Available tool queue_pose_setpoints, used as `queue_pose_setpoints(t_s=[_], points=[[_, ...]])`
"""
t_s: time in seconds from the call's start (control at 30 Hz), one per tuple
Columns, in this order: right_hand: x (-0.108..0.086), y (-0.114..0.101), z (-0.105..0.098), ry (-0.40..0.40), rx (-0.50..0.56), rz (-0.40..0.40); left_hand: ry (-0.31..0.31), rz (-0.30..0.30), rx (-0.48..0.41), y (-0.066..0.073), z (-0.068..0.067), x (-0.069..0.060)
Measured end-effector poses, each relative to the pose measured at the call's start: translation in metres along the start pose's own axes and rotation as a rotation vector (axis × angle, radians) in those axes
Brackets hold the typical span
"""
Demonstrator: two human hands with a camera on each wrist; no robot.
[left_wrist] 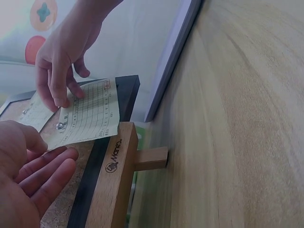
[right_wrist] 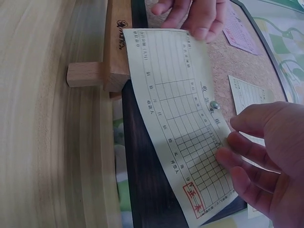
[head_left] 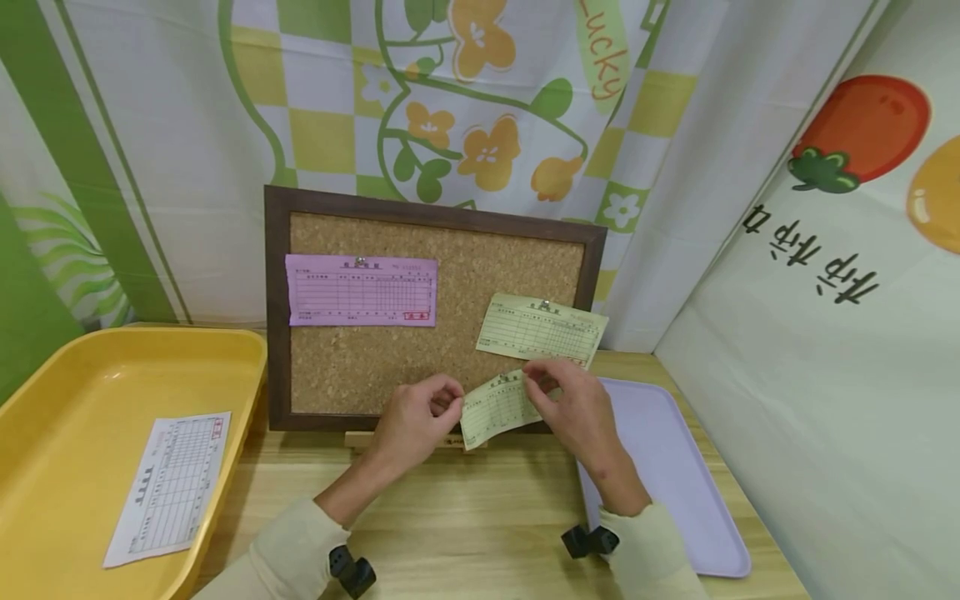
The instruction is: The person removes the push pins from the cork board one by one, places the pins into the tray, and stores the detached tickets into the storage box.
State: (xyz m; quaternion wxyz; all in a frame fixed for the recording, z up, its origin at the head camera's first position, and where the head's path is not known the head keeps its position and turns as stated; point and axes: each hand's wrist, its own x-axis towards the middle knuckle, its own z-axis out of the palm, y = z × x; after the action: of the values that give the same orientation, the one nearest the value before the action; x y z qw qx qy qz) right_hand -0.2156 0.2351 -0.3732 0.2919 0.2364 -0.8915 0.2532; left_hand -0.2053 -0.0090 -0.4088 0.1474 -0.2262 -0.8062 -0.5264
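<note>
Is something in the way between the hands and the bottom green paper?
No, nothing I can see. The left hand pinches the bottom green paper by its left edge, and the right hand is at its upper edge.

I could bring a hand over the bare cork (head_left: 459, 262) between the purple slip (head_left: 362, 293) and the upper green slip (head_left: 536, 331). Lower, the left hand (head_left: 420, 418) and the right hand (head_left: 576, 407) block both sides of the lower green slip (head_left: 497, 407), and a wooden peg (left_wrist: 152, 159) sticks out toward the table (head_left: 480, 521).
</note>
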Motion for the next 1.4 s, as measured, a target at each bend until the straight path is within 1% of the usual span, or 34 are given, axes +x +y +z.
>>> queue_pose_setpoints(t_s=[0.1, 0.2, 0.43, 0.7, 0.97, 1.13, 1.4], points=[[0.001, -0.001, 0.002, -0.007, -0.004, -0.012, -0.008, -0.022, -0.042, 0.000, 0.001, 0.000], [0.001, -0.003, 0.005, -0.022, -0.011, -0.014, -0.011, -0.032, -0.063, 0.000, 0.002, -0.001], [0.002, -0.006, 0.011, -0.022, -0.018, -0.030, -0.028, -0.017, -0.084, -0.001, 0.003, -0.001], [0.003, -0.009, 0.015, -0.023, -0.034, -0.038, -0.022, -0.001, -0.082, -0.001, 0.003, 0.000], [0.004, -0.008, 0.019, 0.009, -0.037, -0.081, -0.018, 0.010, -0.073, -0.001, 0.003, -0.001], [0.003, -0.009, 0.022, 0.016, -0.050, -0.080, -0.012, 0.020, -0.062, 0.001, 0.002, -0.001], [0.002, -0.009, 0.025, 0.040, -0.067, -0.102, -0.011, 0.055, -0.063, 0.003, 0.003, -0.001]])
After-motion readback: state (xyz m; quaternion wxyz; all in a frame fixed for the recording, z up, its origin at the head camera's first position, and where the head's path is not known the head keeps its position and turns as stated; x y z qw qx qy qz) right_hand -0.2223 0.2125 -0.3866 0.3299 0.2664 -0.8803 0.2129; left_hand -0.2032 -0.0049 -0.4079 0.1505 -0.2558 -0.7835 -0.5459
